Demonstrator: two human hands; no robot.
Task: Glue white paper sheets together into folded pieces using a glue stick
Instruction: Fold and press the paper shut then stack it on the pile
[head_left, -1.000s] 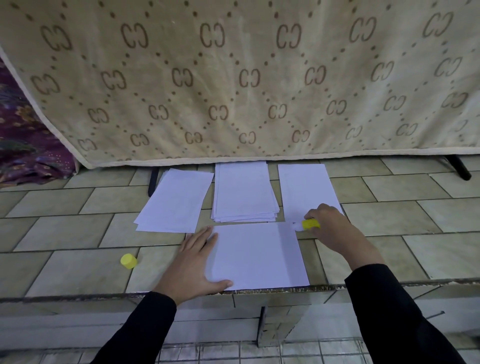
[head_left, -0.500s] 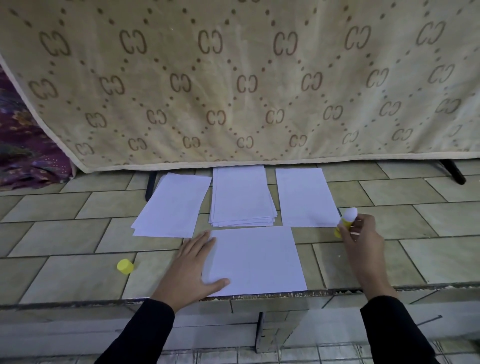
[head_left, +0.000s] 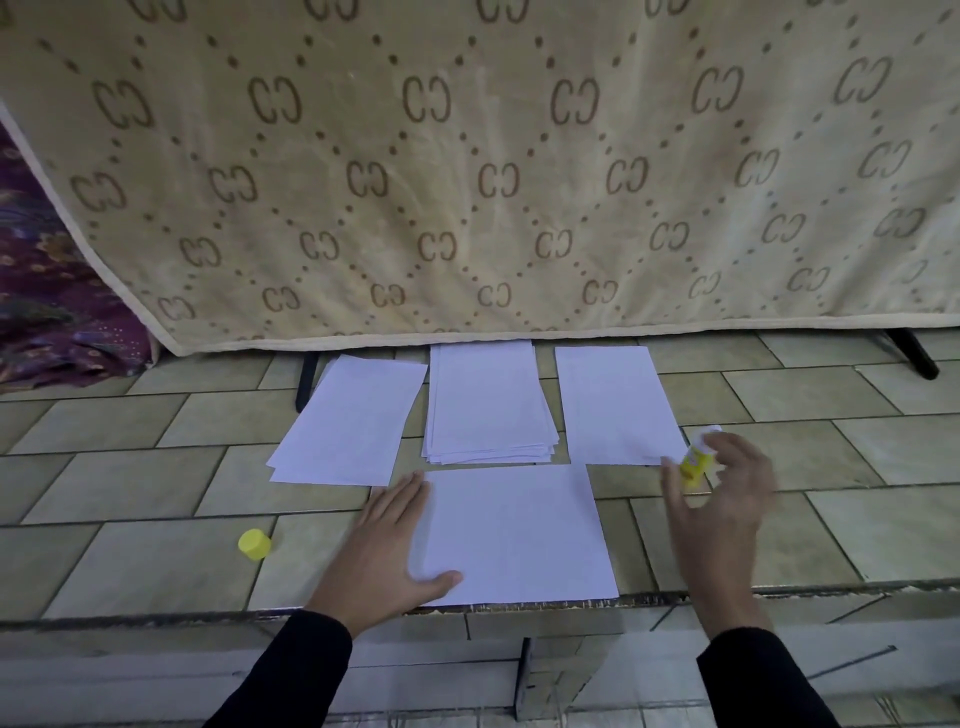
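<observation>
White paper sheet (head_left: 519, 535), plain and rectangular, lies flat at the near edge of the tan tiled tabletop (head_left: 130, 561), pretty much dead centre. The person's left hand (head_left: 384, 551) rests on its left edge, fingers straight and together, thumb stretched out over the near corner, palm down, gripping nothing.

Over on the right, the right hand (head_left: 722, 509) is blurred. Its fingers look loosely spread around a yellow glue stick with a white tip (head_left: 698, 457), which tilts just off the near right corner of another white sheet (head_left: 615, 405). Honestly can't tell if the thumb and fingers actually pinch the stick or only sit beside it.

Far centre there's a stack of white paper (head_left: 488, 405), and left of that a couple of overlapped white sheets (head_left: 353, 421). A small yellow cap (head_left: 254, 544) lies on the tiles left of the left hand. A beige blanket with a brown CC pattern (head_left: 467, 182) hangs across the far side.
</observation>
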